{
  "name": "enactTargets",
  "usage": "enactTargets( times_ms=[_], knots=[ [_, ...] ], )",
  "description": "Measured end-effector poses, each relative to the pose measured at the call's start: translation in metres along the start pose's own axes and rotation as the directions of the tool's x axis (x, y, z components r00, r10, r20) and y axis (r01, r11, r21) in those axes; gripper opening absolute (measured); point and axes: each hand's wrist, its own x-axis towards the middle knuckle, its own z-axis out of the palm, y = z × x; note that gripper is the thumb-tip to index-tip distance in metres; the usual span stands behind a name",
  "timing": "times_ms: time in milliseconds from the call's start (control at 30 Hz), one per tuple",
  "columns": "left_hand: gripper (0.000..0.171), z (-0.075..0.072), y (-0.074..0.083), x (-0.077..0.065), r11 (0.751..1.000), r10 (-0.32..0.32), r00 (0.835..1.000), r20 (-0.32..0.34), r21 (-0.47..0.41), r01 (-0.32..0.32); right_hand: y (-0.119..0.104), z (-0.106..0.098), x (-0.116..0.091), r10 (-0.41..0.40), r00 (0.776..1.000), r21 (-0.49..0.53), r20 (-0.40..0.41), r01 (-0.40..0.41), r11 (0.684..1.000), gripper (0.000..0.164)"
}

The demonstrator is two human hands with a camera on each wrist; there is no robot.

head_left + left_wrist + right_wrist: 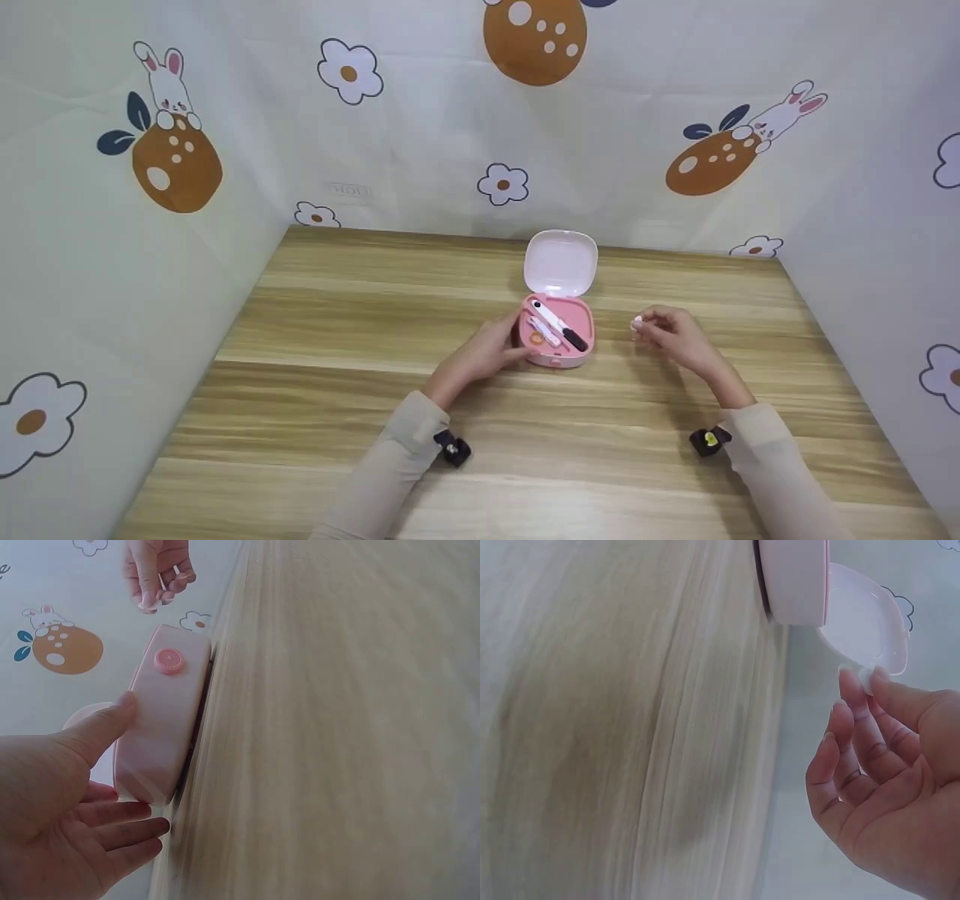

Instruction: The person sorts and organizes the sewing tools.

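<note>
A small pink-and-white case (568, 361) stands on the table with its lid (561, 264) raised at the back. My left hand (487, 349) holds the case at its left side, thumb at the front corner; in the left wrist view the outer fingers extend past its end. Inside lie a slim white tool with a black end (576, 340), a pale narrow piece (543, 330) and a small orange-brown ring (536, 339). To the right of the case, my right hand (679, 339) pinches a small white piece (866, 680) between thumb and index finger, above the table. Its kind cannot be made out.
The wood-grain table (337, 322) extends around the case. Pale cloth walls (420, 135) with printed flowers and rabbits enclose it at the back and on both sides. A black wrist camera (452, 448) sits on the left sleeve, another camera (708, 441) on the right.
</note>
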Motion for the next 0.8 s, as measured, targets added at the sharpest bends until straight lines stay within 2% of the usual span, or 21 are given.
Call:
enactTargets(
  times_ms=[300,800],
  knots=[
    [0.085,0.000,0.001,-0.001,1.000,-0.005,1.000,-0.001,-0.001,0.005,-0.003,0.006,0.008,0.057,0.998,-0.022,0.006,-0.057,0.998,0.025],
    [0.086,0.000,0.002,0.000,1.000,-0.026,1.000,0.008,0.003,0.026,-0.008,0.014,0.019,0.036,0.999,-0.062,-0.012,-0.037,0.997,0.024]
  ],
)
